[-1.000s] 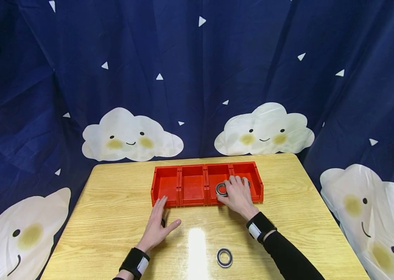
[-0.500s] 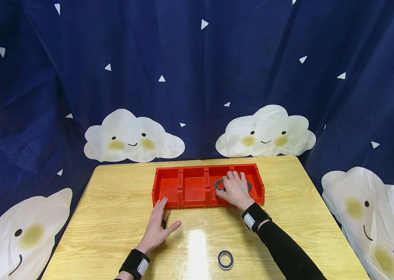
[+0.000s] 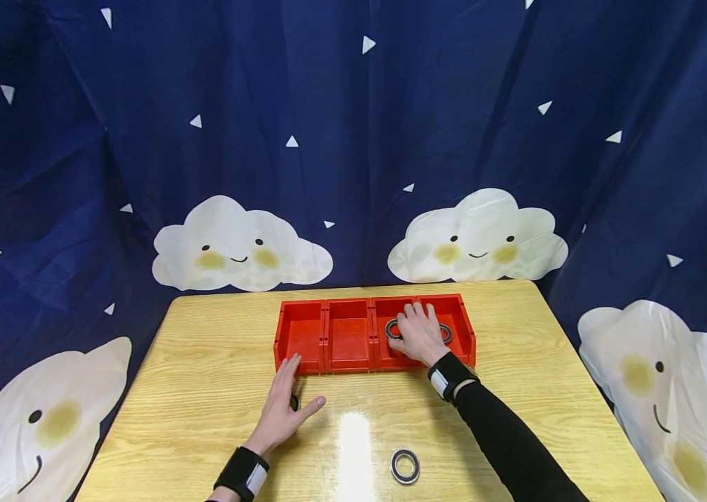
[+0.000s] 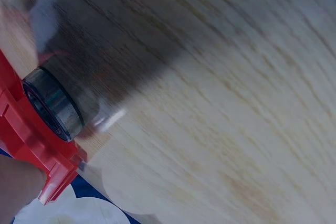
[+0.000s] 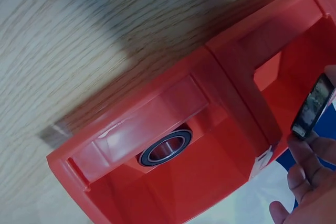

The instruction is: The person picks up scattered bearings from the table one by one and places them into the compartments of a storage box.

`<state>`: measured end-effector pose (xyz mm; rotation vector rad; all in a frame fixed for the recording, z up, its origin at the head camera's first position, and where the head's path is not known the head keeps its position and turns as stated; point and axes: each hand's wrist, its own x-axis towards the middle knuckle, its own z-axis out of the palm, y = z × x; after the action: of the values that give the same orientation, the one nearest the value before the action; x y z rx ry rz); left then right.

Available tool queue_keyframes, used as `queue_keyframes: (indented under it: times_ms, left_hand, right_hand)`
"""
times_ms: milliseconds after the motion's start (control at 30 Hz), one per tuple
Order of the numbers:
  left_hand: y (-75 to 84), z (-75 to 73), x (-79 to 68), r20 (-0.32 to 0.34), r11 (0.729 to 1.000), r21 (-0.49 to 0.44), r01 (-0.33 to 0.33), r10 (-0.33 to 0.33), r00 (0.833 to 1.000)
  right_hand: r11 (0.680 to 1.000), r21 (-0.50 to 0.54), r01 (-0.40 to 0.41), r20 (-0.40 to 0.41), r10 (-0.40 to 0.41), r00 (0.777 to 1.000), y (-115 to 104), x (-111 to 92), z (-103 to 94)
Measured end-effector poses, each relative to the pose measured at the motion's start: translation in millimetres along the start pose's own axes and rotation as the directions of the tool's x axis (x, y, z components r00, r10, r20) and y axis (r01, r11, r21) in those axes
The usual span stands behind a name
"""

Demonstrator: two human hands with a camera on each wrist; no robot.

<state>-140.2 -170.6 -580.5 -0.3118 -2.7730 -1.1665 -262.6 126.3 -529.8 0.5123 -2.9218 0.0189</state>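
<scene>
Four red bins form a joined row, the red bin row (image 3: 347,348). My right hand (image 3: 421,338) reaches into the third bin from the left and pinches a ball bearing (image 3: 393,329) between thumb and fingers; in the right wrist view the held bearing (image 5: 313,106) is tilted. Another bearing (image 5: 165,148) leans in the rightmost bin. My left hand (image 3: 281,408) lies with straight fingers at the front of the leftmost bin, thumb spread. Beside its palm a bearing (image 3: 294,402) is partly hidden; the left wrist view shows this bearing (image 4: 55,103) on edge near red plastic.
A loose bearing (image 3: 405,466) lies flat near the front of the wooden table (image 3: 203,390). The two left bins hold nothing visible. Behind the table hangs a dark blue curtain (image 3: 353,139) with cloud prints.
My right hand has shifted slightly left and away, carrying the pinched bearing with it. More of the bearing in the rightmost bin shows now. My left hand stays in place.
</scene>
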Motion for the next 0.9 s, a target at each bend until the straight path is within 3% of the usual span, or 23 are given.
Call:
queue_keyframes:
  times_ms: [333,900]
  left_hand:
    - [-2.0,2.3,-0.7,-0.003,0.999,-0.027,0.02,-0.02,1.0]
    - [-3.2,1.5,-1.5,-0.016,1.0,-0.022,0.003,-0.004,1.0]
  right_hand:
    - [1.0,-0.013,0.005,0.121,-0.004,0.993,0,3,1.0]
    - [0.987,-0.145,0.073,0.166,-0.048,0.985,-4,11,21.4]
